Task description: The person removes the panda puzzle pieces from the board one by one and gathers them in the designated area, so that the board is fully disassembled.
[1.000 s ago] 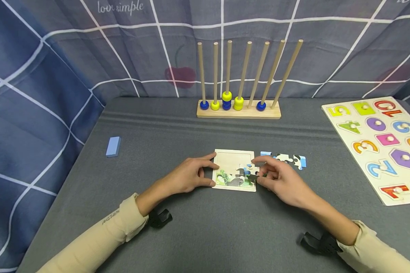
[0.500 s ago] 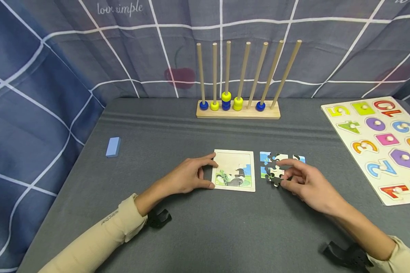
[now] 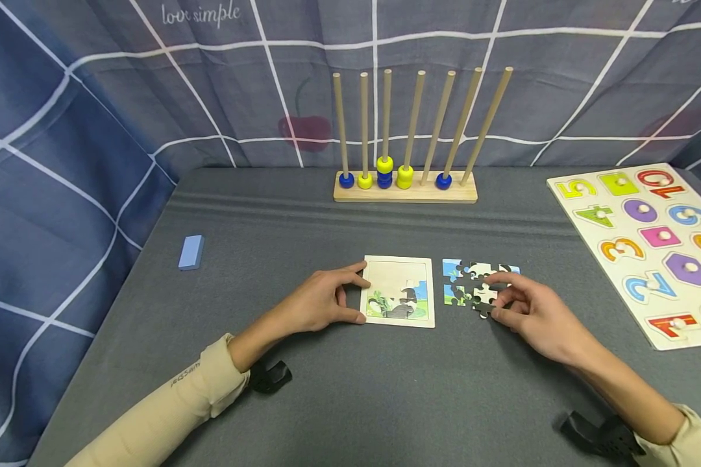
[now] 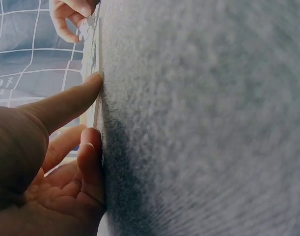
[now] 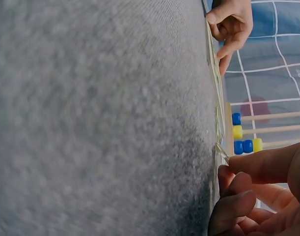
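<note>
In the head view, a shallow wooden puzzle tray [image 3: 398, 326] lies mid-table, its lower part filled with pieces of a panda picture. My left hand [image 3: 327, 299] rests at the tray's left side, thumb at the near corner and fingers spread along the edge. To the tray's right, my right hand [image 3: 531, 318] pinches a black-and-white puzzle piece [image 3: 483, 295] between thumb and finger, low over the table. Loose puzzle pieces [image 3: 452, 268] lie around it, some partly hidden by that hand. In the right wrist view, a thin tilted piece [image 5: 221, 150] shows at the fingertips.
A wooden bead rack [image 3: 405, 195] with upright rods and blue and yellow beads stands at the back. A number and shape board [image 3: 648, 259] lies on the right. On the left lies a small blue block [image 3: 191, 252]. A grid-patterned cloth [image 3: 233, 84] hangs behind.
My right hand has left the tray's right edge, carried the piece to the loose pieces, then shifted slightly right with it. My left hand stays at the tray's left side.
</note>
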`<state>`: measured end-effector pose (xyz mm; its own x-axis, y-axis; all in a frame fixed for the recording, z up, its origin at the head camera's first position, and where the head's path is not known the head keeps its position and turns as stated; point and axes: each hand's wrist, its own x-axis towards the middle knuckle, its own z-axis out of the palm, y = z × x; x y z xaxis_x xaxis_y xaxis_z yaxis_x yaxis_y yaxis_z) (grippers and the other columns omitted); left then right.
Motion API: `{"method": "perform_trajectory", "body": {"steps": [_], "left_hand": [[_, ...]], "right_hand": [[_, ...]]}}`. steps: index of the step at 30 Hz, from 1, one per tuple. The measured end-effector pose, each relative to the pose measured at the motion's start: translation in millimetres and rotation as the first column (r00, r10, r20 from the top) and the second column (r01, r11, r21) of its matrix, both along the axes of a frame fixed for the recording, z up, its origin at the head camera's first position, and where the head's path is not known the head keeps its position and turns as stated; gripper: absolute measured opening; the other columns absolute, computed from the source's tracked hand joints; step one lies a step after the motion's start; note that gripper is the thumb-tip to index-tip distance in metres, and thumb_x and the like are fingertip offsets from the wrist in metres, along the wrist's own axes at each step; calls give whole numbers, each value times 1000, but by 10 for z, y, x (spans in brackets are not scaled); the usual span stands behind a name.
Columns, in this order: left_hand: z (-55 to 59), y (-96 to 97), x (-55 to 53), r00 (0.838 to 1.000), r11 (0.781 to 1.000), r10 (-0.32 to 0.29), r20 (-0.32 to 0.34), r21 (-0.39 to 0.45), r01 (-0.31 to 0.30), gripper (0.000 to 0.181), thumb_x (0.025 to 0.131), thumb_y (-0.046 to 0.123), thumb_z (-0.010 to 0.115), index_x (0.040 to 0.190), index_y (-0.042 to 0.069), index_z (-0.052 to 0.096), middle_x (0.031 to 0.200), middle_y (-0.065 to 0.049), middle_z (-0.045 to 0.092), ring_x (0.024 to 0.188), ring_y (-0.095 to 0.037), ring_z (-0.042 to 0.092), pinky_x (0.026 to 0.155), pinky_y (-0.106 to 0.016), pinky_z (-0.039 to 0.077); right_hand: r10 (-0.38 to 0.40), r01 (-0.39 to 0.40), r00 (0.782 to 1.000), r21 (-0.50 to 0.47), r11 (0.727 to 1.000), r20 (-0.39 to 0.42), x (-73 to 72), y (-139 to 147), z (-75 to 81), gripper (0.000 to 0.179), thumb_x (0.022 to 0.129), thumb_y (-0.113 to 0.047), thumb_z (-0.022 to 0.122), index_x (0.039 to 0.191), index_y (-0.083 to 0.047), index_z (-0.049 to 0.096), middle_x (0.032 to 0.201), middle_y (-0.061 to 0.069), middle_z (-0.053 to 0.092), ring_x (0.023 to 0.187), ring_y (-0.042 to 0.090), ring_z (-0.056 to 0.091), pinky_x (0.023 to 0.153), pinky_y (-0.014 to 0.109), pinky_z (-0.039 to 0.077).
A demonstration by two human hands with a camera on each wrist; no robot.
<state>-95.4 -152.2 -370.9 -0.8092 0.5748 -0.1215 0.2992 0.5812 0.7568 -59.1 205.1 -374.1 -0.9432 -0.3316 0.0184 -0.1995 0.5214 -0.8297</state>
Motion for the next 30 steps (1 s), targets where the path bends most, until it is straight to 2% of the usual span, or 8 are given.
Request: {"method": "perform_trajectory", "body": {"steps": [6,10,20,30], "left_hand": [[-7,-4,-4,1000,1000,4,4,0,-4,51,79,15,85,125,3,66,154,-11,39,57,-5,55,53,-24,43],[-11,-7,-7,1000,1000,5,7,1,-5,52,79,15,85,126,3,66,154,-11,39,57,-6,55,52,-24,43],[-22,-10,-2,1000,1000,4,19,7,-4,52,79,14,85,126,3,66,154,-11,38,57,-5,56,53,-24,44],[-18,-2,-3,1000,1000,1,3,13,-1,51,78,13,85,125,2,66,153,-11,39,55,-4,55,52,-23,43]], "right_hand": [[1,18,993,158,987,-120,0,-17,-8,40,84,9,71,122,-2,61,83,-2,59,57,5,46,54,25,37],[-5,33,991,217,976,-132,-17,-32,11,42,83,7,73,122,-4,62,83,-4,59,59,5,46,56,25,37],[-1,29,995,291,956,-95,-48,-56,35,39,85,1,73,122,-5,63,82,-4,59,60,5,47,57,27,38],[11,27,991,280,960,-130,-54,-78,13,37,84,3,73,120,1,64,86,-2,55,63,6,43,57,27,36]]}}
